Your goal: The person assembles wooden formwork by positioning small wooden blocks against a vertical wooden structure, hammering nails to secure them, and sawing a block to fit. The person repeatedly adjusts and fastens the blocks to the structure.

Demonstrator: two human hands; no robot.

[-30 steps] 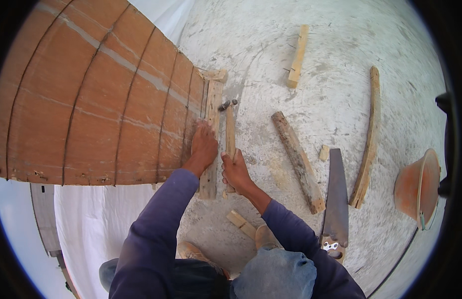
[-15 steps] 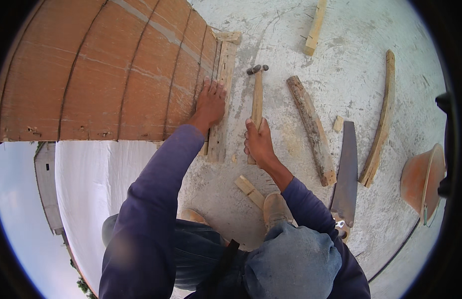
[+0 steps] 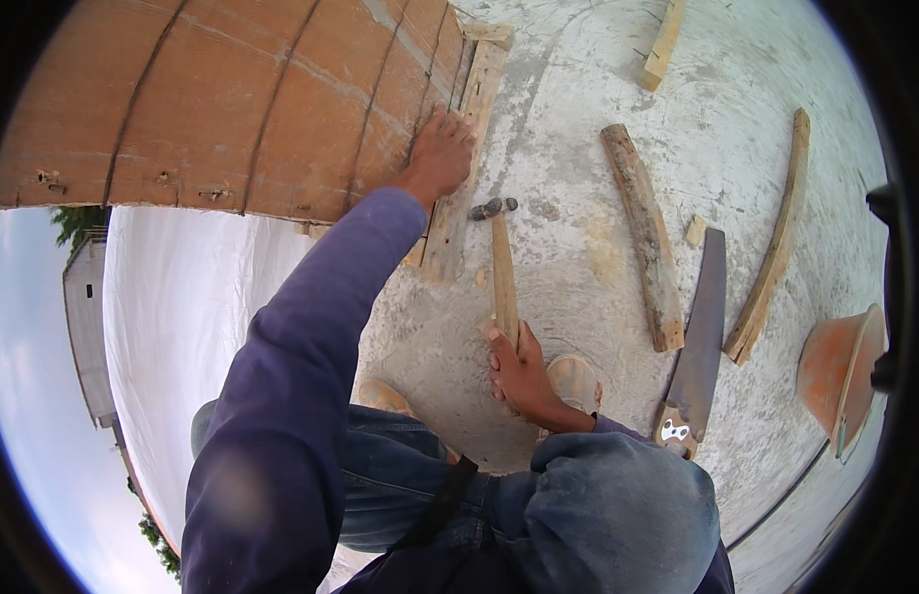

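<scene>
My left hand (image 3: 443,155) rests with its fingers laid over the seam between a large orange-brown panel (image 3: 222,109) and a pale wooden plank (image 3: 446,243) along its edge. The panel stands up from the floor and carries dark lines across its face. Lower down, in front of my feet, my right hand (image 3: 522,375) is closed around the wooden handle of a hammer (image 3: 503,262). The hammer's dark metal head points away from me, beside the plank's near end and apart from it.
On the rough concrete floor (image 3: 578,223) to the right lie a bark-covered log (image 3: 646,238), a handsaw (image 3: 699,337), a curved timber (image 3: 773,247) and a small wood chip (image 3: 695,231). An orange bucket (image 3: 836,371) is at far right. Another timber piece (image 3: 663,45) lies farther off.
My right hand has drawn the hammer back toward my body. The left hand keeps its place on the panel edge. The small wood block near my foot no longer shows. The view has shifted.
</scene>
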